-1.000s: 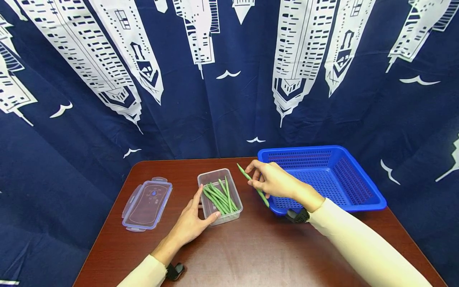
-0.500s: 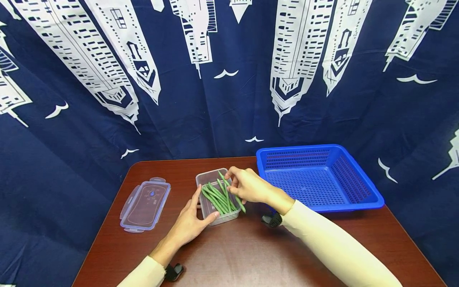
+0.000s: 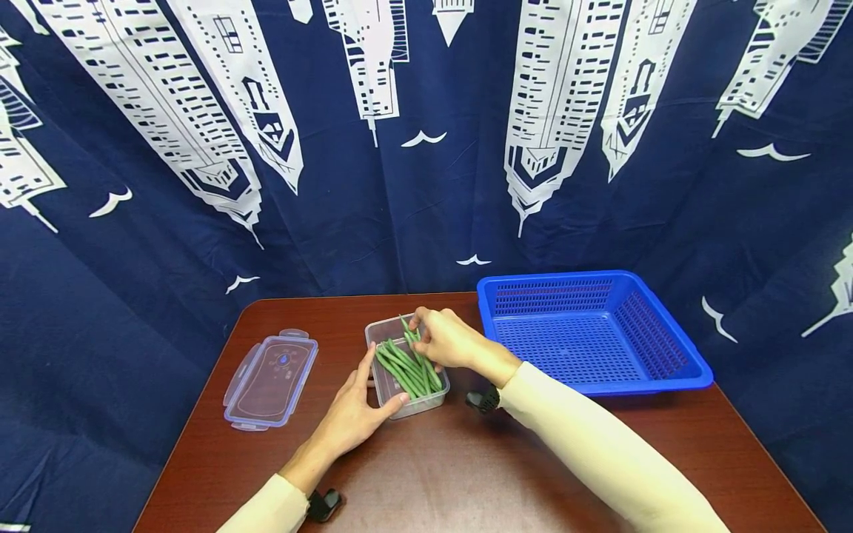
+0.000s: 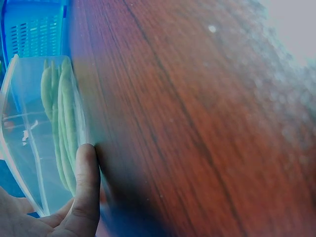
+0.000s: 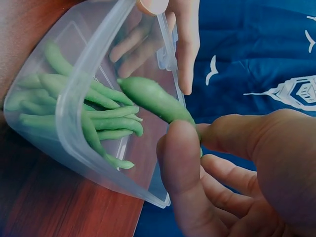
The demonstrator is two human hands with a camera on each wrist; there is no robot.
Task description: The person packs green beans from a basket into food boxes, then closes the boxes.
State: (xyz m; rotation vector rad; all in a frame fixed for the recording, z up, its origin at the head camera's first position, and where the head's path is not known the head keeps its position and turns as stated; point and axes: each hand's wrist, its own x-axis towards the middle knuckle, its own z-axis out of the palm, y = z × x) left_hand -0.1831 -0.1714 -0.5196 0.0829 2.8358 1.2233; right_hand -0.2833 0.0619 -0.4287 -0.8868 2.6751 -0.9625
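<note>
In the head view, a clear plastic container (image 3: 421,406) holds several green beans (image 3: 403,370). My left hand (image 3: 353,411) rests against its near-left corner, thumb on the front wall and straight fingers along the left side. My right hand (image 3: 449,339) is over the container's right side. Between thumb and fingers it pinches one green bean (image 5: 153,97), seen close up in the right wrist view with its free end over the opening. The left wrist view shows the thumb (image 4: 86,173) touching the container's wall, with beans visible through the plastic.
A blue perforated basket (image 3: 566,348) stands on the brown table (image 3: 426,474) at the right. A clear lid with side flaps (image 3: 272,381) lies to the left. Behind the table hangs a dark blue curtain (image 3: 440,200) printed with white buildings.
My right hand has moved left from the basket's edge to the container, carrying the green bean, which is now over the other beans. My left hand has stayed at the container.
</note>
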